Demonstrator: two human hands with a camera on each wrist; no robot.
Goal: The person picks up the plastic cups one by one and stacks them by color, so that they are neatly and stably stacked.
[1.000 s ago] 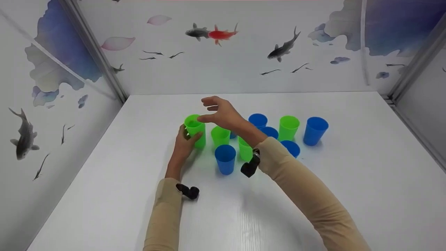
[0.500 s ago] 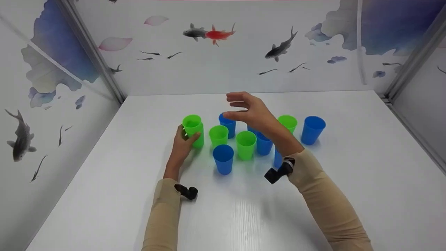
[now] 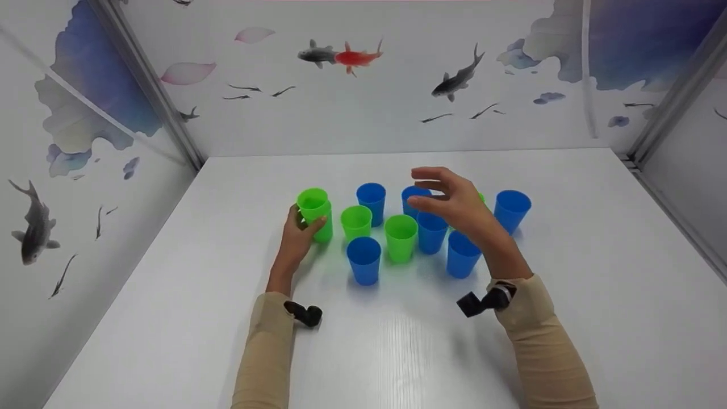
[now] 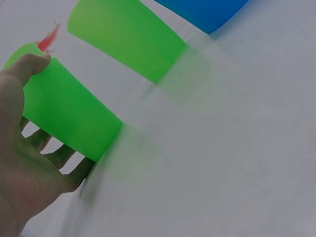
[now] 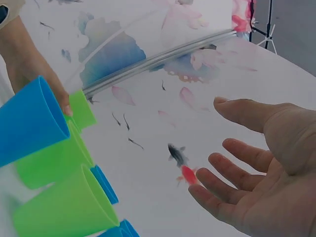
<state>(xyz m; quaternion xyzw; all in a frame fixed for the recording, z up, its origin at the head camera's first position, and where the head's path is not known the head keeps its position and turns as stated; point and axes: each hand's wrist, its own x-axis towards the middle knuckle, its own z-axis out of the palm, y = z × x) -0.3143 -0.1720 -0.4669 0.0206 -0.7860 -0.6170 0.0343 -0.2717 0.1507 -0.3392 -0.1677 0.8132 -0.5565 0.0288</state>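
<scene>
My left hand (image 3: 298, 236) grips a green plastic cup (image 3: 322, 227) at the left end of the group. A second green rim sits on top, so it looks like one cup nested in another. In the left wrist view the thumb lies near the rim of the green cup (image 4: 71, 111), with fingers on its far side and its base at the table. My right hand (image 3: 460, 204) hovers over the right part of the group, fingers spread and holding nothing; a blue cup (image 3: 417, 196) is just behind its fingertips. The right wrist view also shows the right hand (image 5: 256, 173) with nothing in it.
Upright between the hands stand green cups (image 3: 401, 238) and several blue cups (image 3: 364, 261). Another blue cup (image 3: 511, 210) is at the far right; a green cup is mostly hidden behind the right hand. White panels with painted fish (image 3: 358, 57) enclose the white table (image 3: 386, 352).
My right hand has moved away from the left-hand green cup, rightward across the group and somewhat lower. The left hand stays in place with its grip.
</scene>
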